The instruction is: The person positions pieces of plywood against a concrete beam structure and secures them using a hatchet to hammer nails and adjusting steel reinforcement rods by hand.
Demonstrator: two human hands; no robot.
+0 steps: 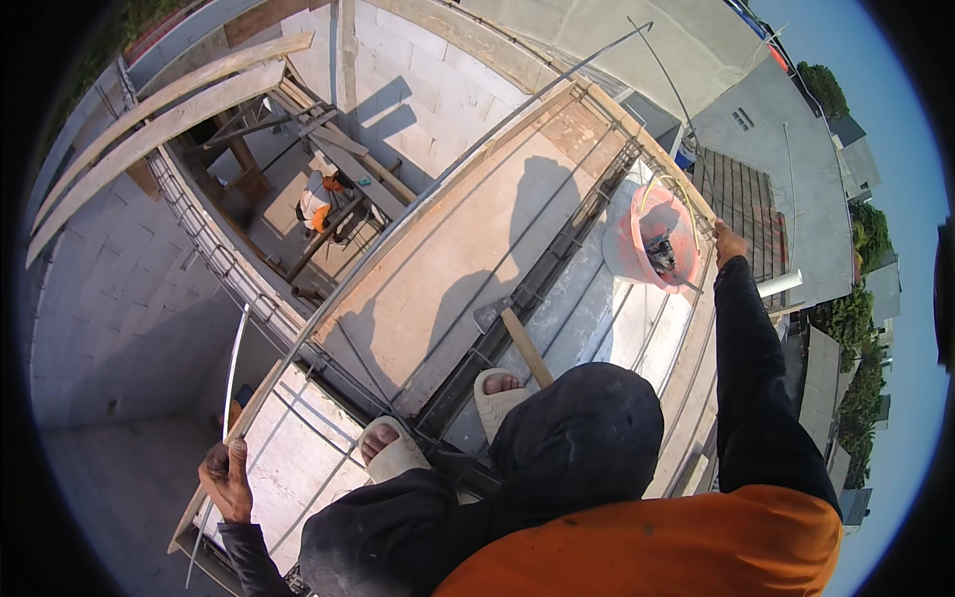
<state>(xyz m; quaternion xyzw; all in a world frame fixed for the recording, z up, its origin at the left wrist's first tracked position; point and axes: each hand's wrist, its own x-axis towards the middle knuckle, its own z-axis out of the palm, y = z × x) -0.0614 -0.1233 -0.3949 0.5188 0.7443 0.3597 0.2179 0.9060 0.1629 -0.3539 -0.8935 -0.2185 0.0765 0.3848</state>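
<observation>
My left hand [227, 478] is closed on the edge of a wooden board [255, 395] at lower left, beside a thin white strip [237, 353]. My right hand [730, 241] grips the outer timber edge [676, 164] of the formwork at right. A pink bucket [622, 249] with dark contents stands just left of that hand. Steel bars [458, 338] run across the pale panels [448, 239] in front of me. A wooden-handled tool [525, 343] with a metal head lies by my sandalled feet [388, 448].
A person in orange and white [320, 209] is among timbers in a lower opening at left. Deep drops lie between block walls [119, 318]. Long planks [159, 129] jut out at upper left. A white pipe [779, 284], roofs [776, 199] and trees are beyond the right edge.
</observation>
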